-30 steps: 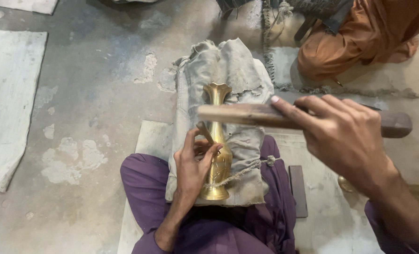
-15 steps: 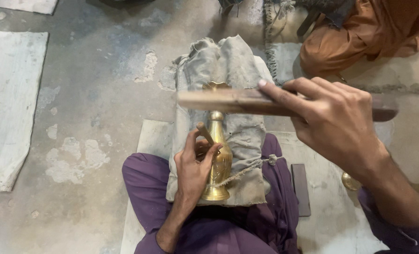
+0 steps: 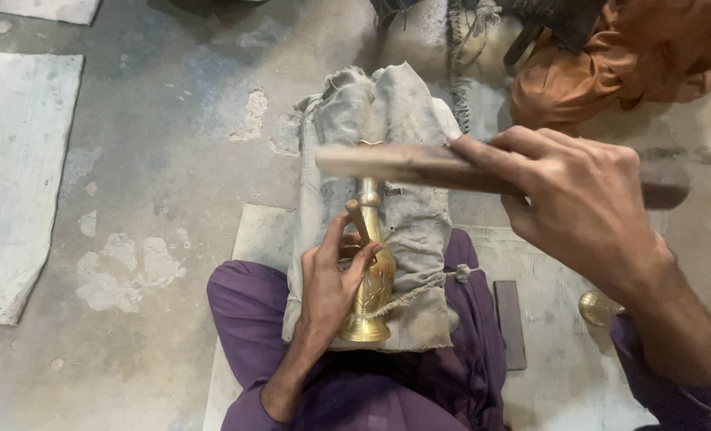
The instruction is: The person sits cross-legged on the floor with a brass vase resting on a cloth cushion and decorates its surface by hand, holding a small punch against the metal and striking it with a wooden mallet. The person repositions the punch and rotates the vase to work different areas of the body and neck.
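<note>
A small engraved brass vase [image 3: 374,271] lies on a grey cloth-wrapped block [image 3: 387,199] that rests across my purple-trousered lap. My left hand [image 3: 333,275] steadies the vase and pinches a short metal punch [image 3: 358,219] upright against its neck. My right hand [image 3: 575,203] grips a flat wooden mallet [image 3: 403,164], held level above the punch and the vase's mouth. The mallet's far end is blurred.
A dark flat bar [image 3: 511,323] lies on the mat [image 3: 260,235] to my right. Another brass piece [image 3: 599,307] sits beside it, half hidden by my right arm. A person in orange clothes [image 3: 611,64] sits at top right. Concrete floor with a pale mat [image 3: 16,175] at left.
My right hand lifted the mallet away from the punch, then brought it back down toward it. The left hand, punch and vase stayed in place.
</note>
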